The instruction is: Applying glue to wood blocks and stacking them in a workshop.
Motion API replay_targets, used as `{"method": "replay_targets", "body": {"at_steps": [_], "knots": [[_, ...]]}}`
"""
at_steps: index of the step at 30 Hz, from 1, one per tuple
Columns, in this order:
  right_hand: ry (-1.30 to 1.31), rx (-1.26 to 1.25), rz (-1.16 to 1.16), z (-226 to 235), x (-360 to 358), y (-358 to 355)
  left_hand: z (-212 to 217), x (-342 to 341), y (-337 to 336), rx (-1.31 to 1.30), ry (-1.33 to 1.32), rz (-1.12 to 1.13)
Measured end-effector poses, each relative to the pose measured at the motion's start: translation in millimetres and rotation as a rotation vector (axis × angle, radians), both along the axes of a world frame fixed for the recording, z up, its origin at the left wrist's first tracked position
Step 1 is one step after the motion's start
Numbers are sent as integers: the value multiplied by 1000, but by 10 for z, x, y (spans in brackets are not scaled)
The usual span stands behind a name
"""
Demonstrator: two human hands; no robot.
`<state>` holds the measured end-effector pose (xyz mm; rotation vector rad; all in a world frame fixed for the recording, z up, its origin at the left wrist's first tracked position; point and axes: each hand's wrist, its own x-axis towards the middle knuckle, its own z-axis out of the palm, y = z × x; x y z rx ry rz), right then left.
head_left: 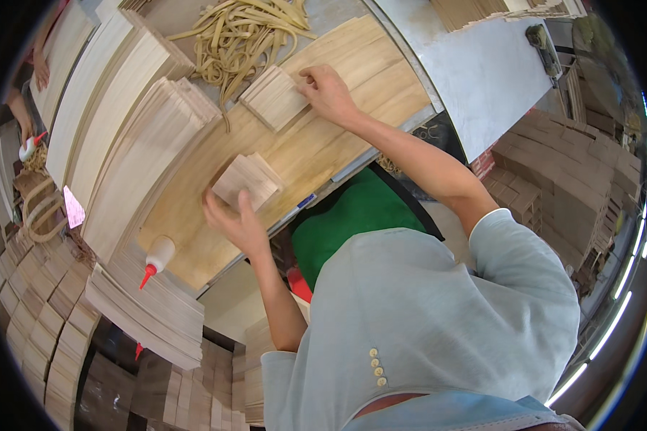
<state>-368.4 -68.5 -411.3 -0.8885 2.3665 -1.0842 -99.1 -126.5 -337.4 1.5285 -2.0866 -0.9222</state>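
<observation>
My left hand (241, 228) stood open at the nearer stack of small wooden slats (246, 178), thumb spread well away from the fingers; the thumb lay against the stack's lower edge and the fingertips were by its left corner. My right hand (328, 95) was at the farther stack of slats (272, 100), its fingers bent in at the upper right end — whether they gripped a slat or only touched it, I could not tell. Both stacks sat on the pale wooden board (363, 61) before me, well apart from each other.

Just beyond the farther stack lay a tangle of yellowish bands (241, 43), one strand trailing down onto the board. To my left rose long stacked strips of wood (147, 133), and at the board's left end a white bottle (161, 253) lay with its red nozzle pointing toward the lower left. Farther off, at the left rim, a co-worker's hand (21, 115) was at another white bottle (28, 149), red-tipped too. Green cloth (359, 226) showed between me and the bench.
</observation>
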Motion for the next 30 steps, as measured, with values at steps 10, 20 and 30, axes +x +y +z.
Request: {"method": "replay_targets", "body": {"at_steps": [10, 20, 30], "knots": [[-554, 149, 311, 218, 1217, 256, -357, 308, -74, 641, 293, 86], [-895, -96, 241, -54, 1359, 301, -351, 199, -58, 725, 544, 170], [-1510, -71, -39, 732, 688, 799, 91, -213, 498, -316, 17, -464]]}}
